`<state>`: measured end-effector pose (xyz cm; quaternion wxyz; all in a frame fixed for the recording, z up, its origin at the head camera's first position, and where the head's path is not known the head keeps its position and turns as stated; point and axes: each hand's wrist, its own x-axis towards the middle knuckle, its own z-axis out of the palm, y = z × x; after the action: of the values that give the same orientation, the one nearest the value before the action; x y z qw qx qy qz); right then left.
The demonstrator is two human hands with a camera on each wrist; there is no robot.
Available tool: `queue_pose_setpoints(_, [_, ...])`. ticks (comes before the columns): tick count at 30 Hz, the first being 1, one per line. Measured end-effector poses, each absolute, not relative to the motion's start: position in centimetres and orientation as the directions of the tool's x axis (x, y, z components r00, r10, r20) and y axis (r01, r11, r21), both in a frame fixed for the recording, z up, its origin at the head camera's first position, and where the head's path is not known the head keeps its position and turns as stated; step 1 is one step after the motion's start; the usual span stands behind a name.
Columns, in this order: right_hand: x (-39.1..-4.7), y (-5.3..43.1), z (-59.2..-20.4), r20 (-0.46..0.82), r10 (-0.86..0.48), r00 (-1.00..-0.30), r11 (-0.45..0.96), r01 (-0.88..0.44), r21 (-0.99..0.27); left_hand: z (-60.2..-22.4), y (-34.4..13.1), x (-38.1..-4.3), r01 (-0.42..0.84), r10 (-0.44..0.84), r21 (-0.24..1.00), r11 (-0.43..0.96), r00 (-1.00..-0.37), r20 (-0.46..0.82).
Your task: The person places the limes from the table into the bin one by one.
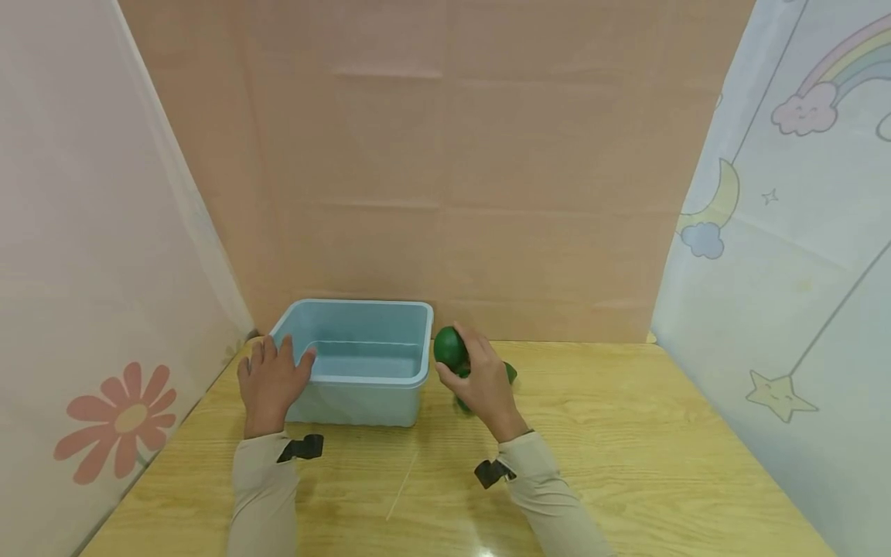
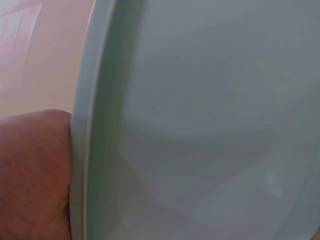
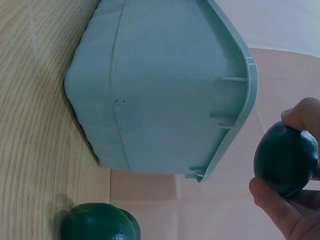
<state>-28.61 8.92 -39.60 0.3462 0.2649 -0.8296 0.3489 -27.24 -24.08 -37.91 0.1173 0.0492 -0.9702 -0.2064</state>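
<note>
A smooth, dark green, egg-shaped fruit [image 1: 450, 347] is pinched between the thumb and fingers of my right hand [image 1: 486, 387], raised beside the bin's right end. In the right wrist view the same fruit [image 3: 286, 159] shows between the fingertips. Other green fruits [image 1: 511, 373] lie on the table, partly hidden behind that hand. A light blue plastic bin [image 1: 351, 402] stands to the left. My left hand [image 1: 273, 381] rests on the bin's front left corner, fingers spread over the rim; in the left wrist view only part of this hand [image 2: 35, 175] appears beside the rim.
The wood-grain table [image 1: 626, 449] ends at a brown paper backdrop [image 1: 445, 155] just behind the bin. Printed cloth walls stand on the left [image 1: 83, 232] and right [image 1: 786, 255]. A green fruit [image 3: 95, 222] sits near the bin's right end.
</note>
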Motion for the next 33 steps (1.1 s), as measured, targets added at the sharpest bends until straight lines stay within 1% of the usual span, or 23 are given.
queue_pose_setpoints(13, [-28.47,8.66,-39.39,0.767,-0.199,-0.610,0.602,-0.693,-0.396,-37.82,-24.03,-27.17,-0.042,-0.143,0.416,0.908,-0.966,0.213])
queue_pose_setpoints(33, [-28.47,8.44,-39.43,0.749,-0.201,-0.631,0.587,-0.690,-0.424,-37.78,-24.12,-27.11,-0.043,-0.139,0.405,0.913,-0.968,0.211])
